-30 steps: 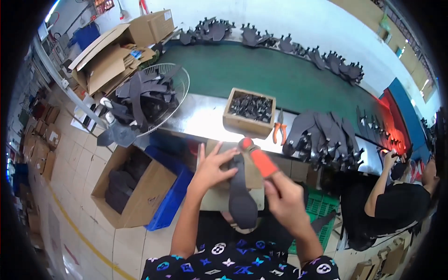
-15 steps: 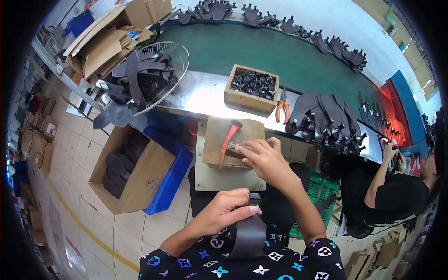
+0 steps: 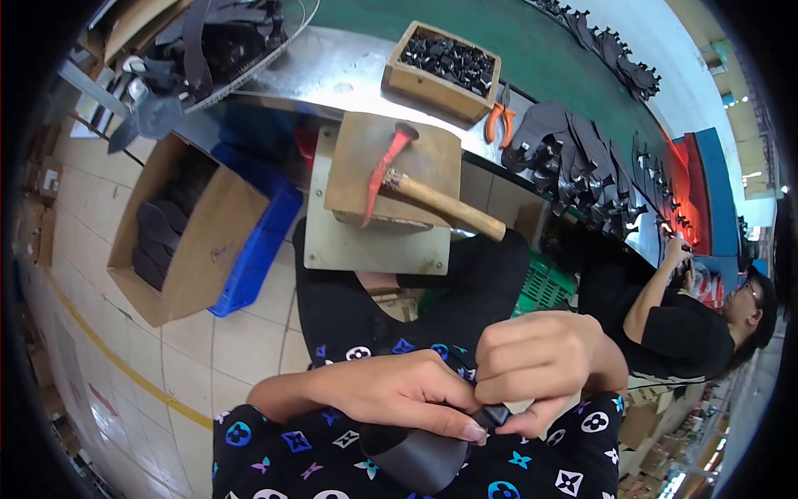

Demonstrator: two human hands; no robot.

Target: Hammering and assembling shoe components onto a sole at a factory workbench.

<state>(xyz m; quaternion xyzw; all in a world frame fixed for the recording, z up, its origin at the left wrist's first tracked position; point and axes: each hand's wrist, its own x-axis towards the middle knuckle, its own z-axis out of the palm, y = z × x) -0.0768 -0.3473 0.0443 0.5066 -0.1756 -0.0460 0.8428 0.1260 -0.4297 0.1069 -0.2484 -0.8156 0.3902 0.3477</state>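
Observation:
In front of my body, my left hand [image 3: 407,391] grips a dark grey shoe sole [image 3: 420,457], thumb along its end. My right hand [image 3: 544,366] is closed, meeting the left at that end. Between the two, a small black heel piece [image 3: 494,414] shows, with the right thumb and finger pinched at it. How far it is joined to the sole is hidden by my fingers. A hammer [image 3: 445,204] with a red head and wooden handle lies untouched on a brown block [image 3: 345,175] ahead of me.
Beyond the block, a wooden box [image 3: 407,79] holds black heel pieces, beside orange-handled pliers [image 3: 500,121]. Heeled soles [image 3: 573,158] stand on the bench's right. A wire basket [image 3: 249,79] and a carton [image 3: 204,258] of soles are at left. A co-worker [image 3: 682,324] sits at right.
My right hand has left the hammer, which stays on the block, and come back to my left hand at the sole's end. The sole sits lower, and the view has shifted.

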